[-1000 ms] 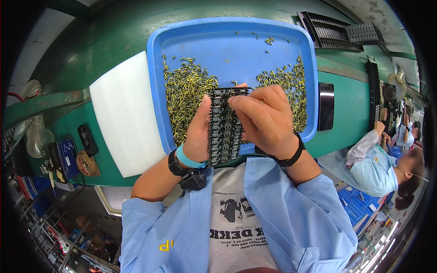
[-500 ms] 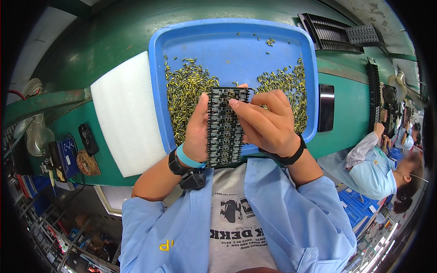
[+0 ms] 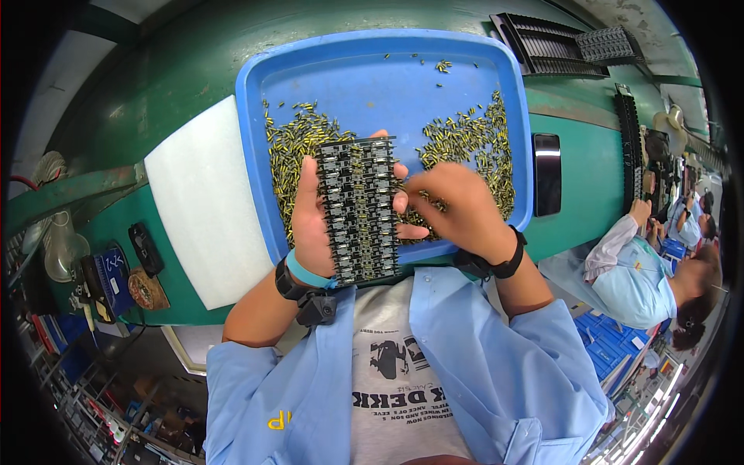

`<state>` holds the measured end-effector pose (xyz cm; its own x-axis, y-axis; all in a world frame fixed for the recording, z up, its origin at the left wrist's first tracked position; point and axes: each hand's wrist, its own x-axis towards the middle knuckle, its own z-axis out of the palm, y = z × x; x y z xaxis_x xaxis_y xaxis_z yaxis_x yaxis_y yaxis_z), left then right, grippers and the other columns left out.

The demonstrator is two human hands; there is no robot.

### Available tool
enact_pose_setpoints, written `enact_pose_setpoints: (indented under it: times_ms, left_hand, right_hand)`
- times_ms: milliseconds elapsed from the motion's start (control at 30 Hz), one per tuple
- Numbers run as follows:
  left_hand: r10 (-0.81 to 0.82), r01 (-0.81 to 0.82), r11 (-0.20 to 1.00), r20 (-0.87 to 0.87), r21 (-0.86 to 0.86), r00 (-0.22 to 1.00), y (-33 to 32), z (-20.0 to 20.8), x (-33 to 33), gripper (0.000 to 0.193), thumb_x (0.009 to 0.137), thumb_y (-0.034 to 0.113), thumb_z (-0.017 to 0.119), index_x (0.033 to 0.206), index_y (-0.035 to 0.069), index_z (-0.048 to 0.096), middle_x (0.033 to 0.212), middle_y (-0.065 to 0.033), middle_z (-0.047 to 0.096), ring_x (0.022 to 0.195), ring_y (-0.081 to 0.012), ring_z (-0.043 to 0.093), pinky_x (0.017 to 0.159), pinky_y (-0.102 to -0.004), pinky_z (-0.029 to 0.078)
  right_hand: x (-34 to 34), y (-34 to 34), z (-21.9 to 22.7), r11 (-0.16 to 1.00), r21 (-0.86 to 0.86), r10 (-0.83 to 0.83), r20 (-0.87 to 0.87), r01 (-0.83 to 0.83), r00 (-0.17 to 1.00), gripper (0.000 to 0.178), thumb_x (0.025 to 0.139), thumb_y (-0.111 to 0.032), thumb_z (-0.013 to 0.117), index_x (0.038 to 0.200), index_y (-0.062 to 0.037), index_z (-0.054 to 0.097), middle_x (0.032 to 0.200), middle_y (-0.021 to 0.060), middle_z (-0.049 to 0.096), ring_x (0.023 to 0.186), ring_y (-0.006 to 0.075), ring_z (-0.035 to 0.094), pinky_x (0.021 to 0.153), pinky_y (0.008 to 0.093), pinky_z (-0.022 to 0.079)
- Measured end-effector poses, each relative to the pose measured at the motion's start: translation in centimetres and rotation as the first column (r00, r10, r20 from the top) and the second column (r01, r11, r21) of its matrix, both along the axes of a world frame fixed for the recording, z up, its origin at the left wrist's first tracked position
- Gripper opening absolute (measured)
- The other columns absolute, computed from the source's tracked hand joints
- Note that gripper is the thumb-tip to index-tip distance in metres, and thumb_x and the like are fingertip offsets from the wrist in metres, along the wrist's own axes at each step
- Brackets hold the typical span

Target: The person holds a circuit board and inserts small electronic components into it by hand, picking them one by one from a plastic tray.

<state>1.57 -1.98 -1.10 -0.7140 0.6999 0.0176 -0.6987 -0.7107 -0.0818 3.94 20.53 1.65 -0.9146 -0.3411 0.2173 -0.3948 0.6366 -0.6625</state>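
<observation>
The left grip (image 3: 312,236) clasps a circuit panel (image 3: 360,213); the right grip (image 3: 463,208), blurred, I cannot tell.

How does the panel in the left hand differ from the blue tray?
The circuit board panel is black and silvery, while the tray is blue. The panel looks smaller than the tray. The left hand holds the panel; the tray rests on the green table, holding loose yellowish cylinders. Both are roughly rectangular.
</observation>
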Motion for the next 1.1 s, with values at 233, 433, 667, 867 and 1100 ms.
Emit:
enact_pose_setpoints:
  times_ms: [233, 433, 667, 867, 1100]
  left_hand:
    - [0.017, -0.017, 0.999, 0.016, -0.038, 1.0, 0.3, 0.2, -0.3, 0.088, 0.108, 0.073, 0.037, 0.171, 0.014, 0.023, 0.148, -0.0203, 0.055, 0.119, -0.0372, 0.062, 0.107, -0.0757, 0.049]
    - [0.019, -0.019, 0.999, 0.018, -0.045, 1.0, 0.3, 0.1, -0.2, 0.087, 0.108, 0.073, 0.036, 0.171, 0.015, 0.024, 0.147, -0.0196, 0.056, 0.119, -0.0355, 0.063, 0.106, -0.0747, 0.05]
    - [0.034, -0.034, 0.994, 0.002, -0.103, 0.999, 0.1, 0.3, -0.1, 0.085, 0.109, 0.074, 0.032, 0.171, 0.016, 0.025, 0.146, -0.0193, 0.058, 0.12, -0.033, 0.064, 0.107, -0.0734, 0.051]
    - [0.033, -0.032, 0.993, 0.002, -0.111, 0.999, 0.2, 0.4, -0.2, 0.086, 0.109, 0.074, 0.031, 0.171, 0.016, 0.025, 0.146, -0.0193, 0.058, 0.119, -0.0327, 0.065, 0.107, -0.0725, 0.052]
    - [0.032, -0.033, 0.992, -0.009, -0.12, 0.999, 0.4, 0.5, 0.0, 0.087, 0.109, 0.074, 0.032, 0.171, 0.014, 0.025, 0.145, -0.0192, 0.059, 0.117, -0.0324, 0.066, 0.107, -0.0711, 0.053]
  right_hand:
    - [0.6, -0.2, -1.4, 0.934, 0.169, 0.315, 0.022, -0.314, 0.949, 0.015, 0.085, -0.002, 0.077, 0.099, -0.0087, 0.076, 0.098, 0.0033, 0.075, 0.085, 0.0252, 0.067, 0.075, 0.0397, 0.054]
    - [-0.3, 0.4, -0.7, 0.984, -0.103, 0.146, -0.014, -0.147, 0.989, 0.019, 0.084, 0.002, 0.08, 0.102, -0.0045, 0.079, 0.097, 0.0045, 0.075, 0.085, 0.0245, 0.068, 0.076, 0.0359, 0.054]
    - [-0.5, 0.2, 1.6, 0.903, -0.402, -0.043, 0.266, 0.151, 0.963, 0.017, 0.09, 0.006, 0.079, 0.107, 0.0018, 0.078, 0.1, 0.0081, 0.077, 0.092, 0.0171, 0.072, 0.079, 0.0309, 0.055]
    - [-0.2, -0.8, 1.8, 0.631, -0.69, 0.038, 0.483, 0.354, 0.875, 0.014, 0.097, 0.006, 0.075, 0.11, 0.0039, 0.077, 0.107, 0.0115, 0.079, 0.098, 0.0154, 0.074, 0.085, 0.0298, 0.059]
    - [-0.6, -1.6, 2.1, 0.574, -0.706, 0.08, 0.554, 0.416, 0.829, 0.016, 0.101, 0.007, 0.07, 0.116, 0.0062, 0.075, 0.109, 0.0136, 0.078, 0.099, 0.018, 0.075, 0.09, 0.0317, 0.061]
